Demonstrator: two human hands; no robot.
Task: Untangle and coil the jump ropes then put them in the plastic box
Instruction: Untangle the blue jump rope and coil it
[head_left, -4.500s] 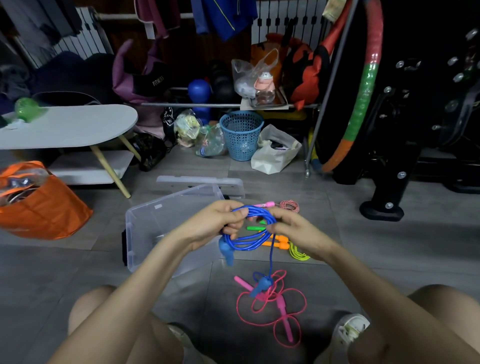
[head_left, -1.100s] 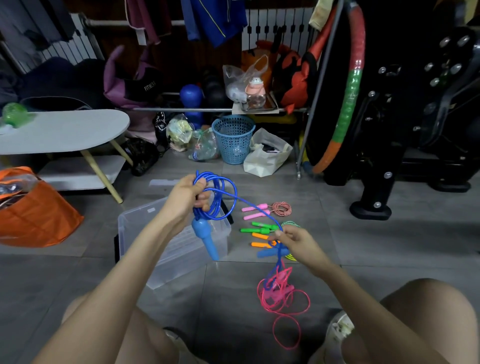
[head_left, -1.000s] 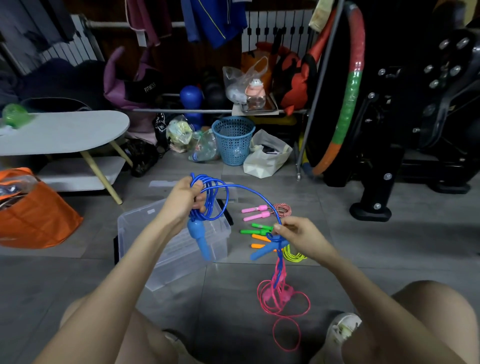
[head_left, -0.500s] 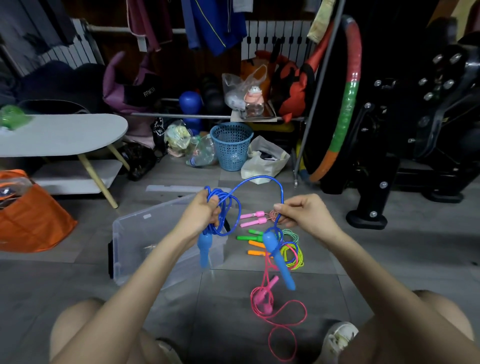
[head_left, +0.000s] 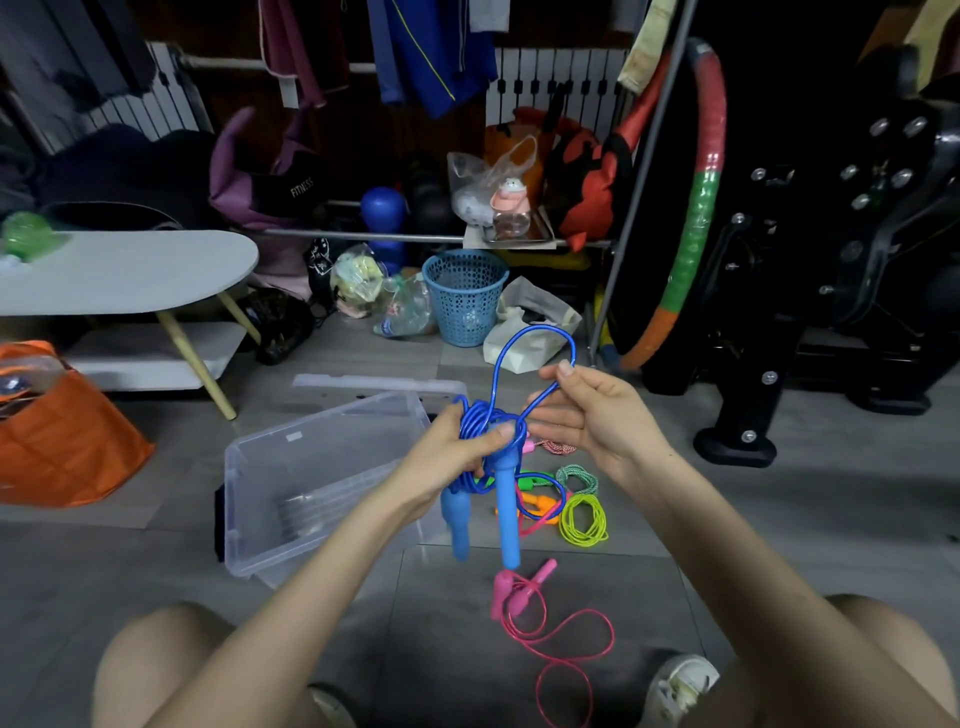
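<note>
We see the left hand wrapped tightly around a bunched coil of the blue jump rope, held in the air above the floor between the knees, with both blue handles hanging straight down side by side below the fist. The right hand sits just beside it, close but not touching, and pinches the rope between thumb and forefinger, so that a single loose loop arcs up above both hands. The clear plastic box stands open on the grey floor just left of the hands, its lid lying behind it. On the floor under and beyond the handles we find the pink jump rope sprawled loosely, and a coiled yellow-green rope beside orange handles. Farther back stands a blue mesh basket.
</note>
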